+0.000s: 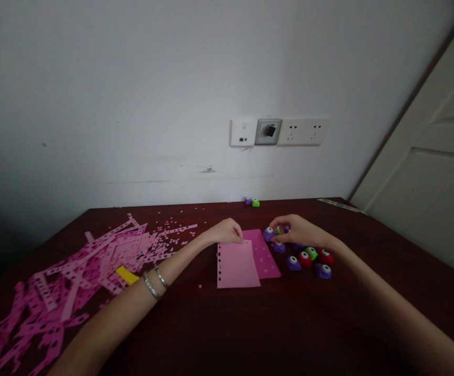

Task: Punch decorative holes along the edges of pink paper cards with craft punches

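Note:
My left hand [229,231] is closed at the top edge of a light pink sheet of paper [238,266], fingertips pinched on it. Holes run down the sheet's left side and a few show along its top. Under it, a darker pink sheet [268,261] with pale cut-out spots sticks out to the right. My right hand [295,230] has thumb and forefinger curled around a purple craft punch [268,234] beside the sheets. More punches crowd below that hand: a purple one [293,263], a red one [304,259] and a green one [311,253] among them.
A heap of punched pink paper strips [105,261] and tiny scraps covers the table's left side, with a yellow piece [127,274] among them. Two punches [252,202] stand by the wall. A patterned strip [342,206] lies at the back right. Wall sockets [303,131] are above.

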The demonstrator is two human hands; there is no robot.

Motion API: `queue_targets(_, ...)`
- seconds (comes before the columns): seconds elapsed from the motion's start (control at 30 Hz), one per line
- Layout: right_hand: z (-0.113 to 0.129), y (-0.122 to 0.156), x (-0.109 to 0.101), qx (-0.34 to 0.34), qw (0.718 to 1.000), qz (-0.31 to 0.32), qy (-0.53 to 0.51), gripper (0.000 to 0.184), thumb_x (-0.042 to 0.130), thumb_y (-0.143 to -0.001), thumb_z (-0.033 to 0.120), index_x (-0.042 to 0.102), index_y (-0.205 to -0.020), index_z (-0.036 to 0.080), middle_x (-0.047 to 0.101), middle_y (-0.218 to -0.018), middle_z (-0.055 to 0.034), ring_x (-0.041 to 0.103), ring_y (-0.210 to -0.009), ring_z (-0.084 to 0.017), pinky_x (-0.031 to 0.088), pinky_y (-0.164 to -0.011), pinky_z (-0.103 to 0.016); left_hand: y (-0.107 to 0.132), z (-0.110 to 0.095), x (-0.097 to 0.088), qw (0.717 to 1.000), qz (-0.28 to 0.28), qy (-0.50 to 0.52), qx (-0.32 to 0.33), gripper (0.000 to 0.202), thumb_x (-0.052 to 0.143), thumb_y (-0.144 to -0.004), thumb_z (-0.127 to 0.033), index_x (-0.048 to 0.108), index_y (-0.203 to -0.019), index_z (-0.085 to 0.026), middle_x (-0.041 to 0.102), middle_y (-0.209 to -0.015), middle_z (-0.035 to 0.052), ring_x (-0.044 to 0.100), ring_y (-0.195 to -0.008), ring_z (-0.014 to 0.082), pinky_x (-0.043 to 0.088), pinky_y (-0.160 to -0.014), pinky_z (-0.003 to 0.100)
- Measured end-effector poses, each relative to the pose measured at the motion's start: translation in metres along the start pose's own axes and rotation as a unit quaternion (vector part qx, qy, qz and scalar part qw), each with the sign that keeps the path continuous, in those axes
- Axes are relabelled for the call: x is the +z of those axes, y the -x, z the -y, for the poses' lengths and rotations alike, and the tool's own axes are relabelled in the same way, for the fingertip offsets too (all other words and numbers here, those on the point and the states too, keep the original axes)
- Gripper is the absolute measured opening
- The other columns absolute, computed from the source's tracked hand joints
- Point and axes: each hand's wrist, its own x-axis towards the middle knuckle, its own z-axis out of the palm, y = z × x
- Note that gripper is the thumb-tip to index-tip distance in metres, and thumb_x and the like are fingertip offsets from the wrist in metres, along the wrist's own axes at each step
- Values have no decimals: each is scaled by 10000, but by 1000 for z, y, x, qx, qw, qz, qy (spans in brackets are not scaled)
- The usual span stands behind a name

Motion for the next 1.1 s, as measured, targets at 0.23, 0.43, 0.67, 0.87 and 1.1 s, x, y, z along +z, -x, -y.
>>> queue_targets(0.23,-6,-4,21,-25,999,24,38,181,636,-675,272,667,-825,176,652,-783,-26,570,-697,-151,409,-627,-244,11,11,4,999,-5,38,-19,316,671,-616,-309,656,-870,-121,651,-760,55,554,-668,132,412,-599,250)
queue_targets(0.43,-12,-4,22,-18,999,26,33,201,625,-687,283,667,-858,184,658,-824,-30,583,-725,-158,410,-634,-245,30,11,-24,992,-52,-106,-34,225,597,-659,-264,665,-810,-112,660,-765,72,559,-662,134,394,-602,241)
queue_targets(0.67,-6,-2,22,-13,998,24,60,190,649,-672,280,663,-842,196,656,-819,-19,583,-712,-156,406,-622,-244,50,27,-30,985,13,-137,-101,240,661,-615,-375,669,-655,-138,635,-606,28,506,-536,109,333,-515,227)
queue_targets(0.87,-1,-2,22,-9,997,29,68,194,640,-684,271,665,-861,194,659,-814,-19,581,-710,-155,406,-625,-243,43,38,-27,993,44,-27,-102,254,694,-579,-384,680,-649,-141,631,-586,11,503,-558,110,331,-534,226)
queue_targets(1.1,-3,-4,22,-24,997,30,74,171,640,-684,260,664,-841,194,654,-787,-15,576,-692,-149,402,-618,-244,39,44,-23,992,54,56,-95,179,710,-555,-307,682,-628,-145,622,-562,14,494,-532,97,355,-546,244)
